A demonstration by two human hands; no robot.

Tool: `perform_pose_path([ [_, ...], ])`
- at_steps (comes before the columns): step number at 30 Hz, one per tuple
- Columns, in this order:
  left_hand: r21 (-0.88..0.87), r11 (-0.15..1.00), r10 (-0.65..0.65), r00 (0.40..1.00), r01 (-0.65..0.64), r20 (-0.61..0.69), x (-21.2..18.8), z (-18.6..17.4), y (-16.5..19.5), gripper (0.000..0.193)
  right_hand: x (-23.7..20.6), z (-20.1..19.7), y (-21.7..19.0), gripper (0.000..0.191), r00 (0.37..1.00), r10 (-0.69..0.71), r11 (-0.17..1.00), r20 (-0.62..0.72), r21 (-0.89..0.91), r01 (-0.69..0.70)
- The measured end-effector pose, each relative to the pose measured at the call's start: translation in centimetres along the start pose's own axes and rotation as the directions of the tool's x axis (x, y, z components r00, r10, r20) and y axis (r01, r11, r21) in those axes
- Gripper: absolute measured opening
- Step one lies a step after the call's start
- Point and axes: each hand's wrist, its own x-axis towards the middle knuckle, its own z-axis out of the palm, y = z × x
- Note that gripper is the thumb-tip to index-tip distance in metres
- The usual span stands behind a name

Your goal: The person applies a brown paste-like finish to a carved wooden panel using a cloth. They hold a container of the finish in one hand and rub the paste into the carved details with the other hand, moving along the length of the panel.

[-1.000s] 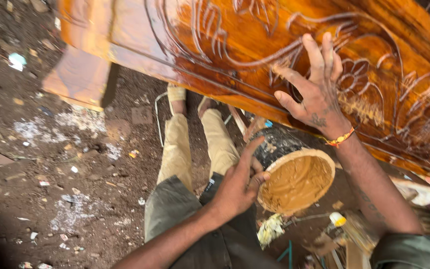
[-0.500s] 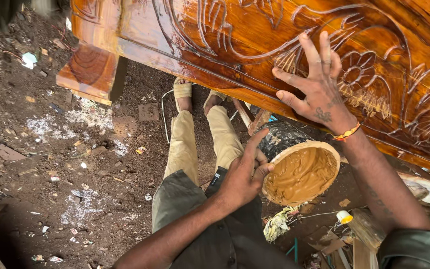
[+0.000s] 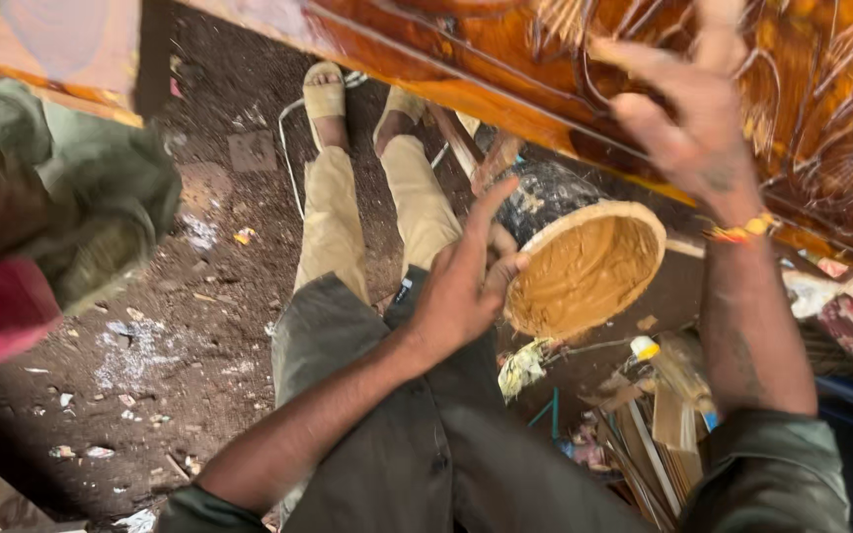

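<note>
Tan, thick paste fills a round container (image 3: 584,266) at the centre right of the frame, tipped so that its open mouth faces the camera. Its outer wall looks dark and smeared, so I judge it slick in places; the fill looks dense, so the tub is probably heavier than its size suggests, and its wall is likely stiff enough to take a firm squeeze. The left hand (image 3: 461,286) grasps it at the near rim, thumb hooked by the lip and fingers wrapped behind, though how far they reach round the back is hidden. That rim, backed by a palm under the wall, seems the safest hold, since the paste could slump out if the tub is tipped further.

Across the top of the frame runs a carved wooden panel (image 3: 505,59), glossy orange-brown, rigid and surely heavy. The right hand (image 3: 688,123), with a bright thread bracelet (image 3: 740,233) at the wrist, lies spread and flat against the carving, fingers splayed, gripping nothing. It is blurred.

Below, the person's legs in khaki trousers (image 3: 333,227) stretch toward sandalled feet on the dirt floor (image 3: 150,336). Scrap bits of wood (image 3: 663,415) lie at lower right.
</note>
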Motion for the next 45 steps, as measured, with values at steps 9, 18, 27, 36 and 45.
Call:
perform_pose_path([
  [9, 0.025, 0.999, -0.031, 0.999, 0.031, -0.013, 0.1, -0.4, 0.7, 0.078, -14.2, -0.5, -9.4, 0.048, 0.978, 0.014, 0.98, 0.208, -0.195, 0.027],
  [18, 0.088, 0.996, -0.005, 1.0, 0.004, 0.007, 0.0, -0.8, 0.5, 0.081, -16.6, 4.9, -11.1, 0.063, 0.934, 0.187, 0.923, 0.303, -0.381, -0.062],
  [27, 0.089, 0.996, -0.024, 0.999, 0.021, 0.029, 0.1, -0.9, 0.6, 0.08, -18.6, 6.6, -10.2, 0.058, 0.959, 0.173, 0.933, 0.227, -0.349, -0.085],
  [36, 0.133, 0.991, -0.009, 0.999, 0.004, 0.037, 0.2, -0.9, 0.7, 0.081, -18.8, 6.7, -9.9, 0.048, 0.952, 0.236, 0.946, 0.193, -0.27, -0.18],
  [45, 0.118, 0.993, -0.021, 0.999, 0.017, 0.033, 0.2, -0.9, 0.7, 0.079, -19.3, 5.7, -10.0, 0.045, 0.949, 0.304, 0.923, 0.088, -0.276, -0.27],
])
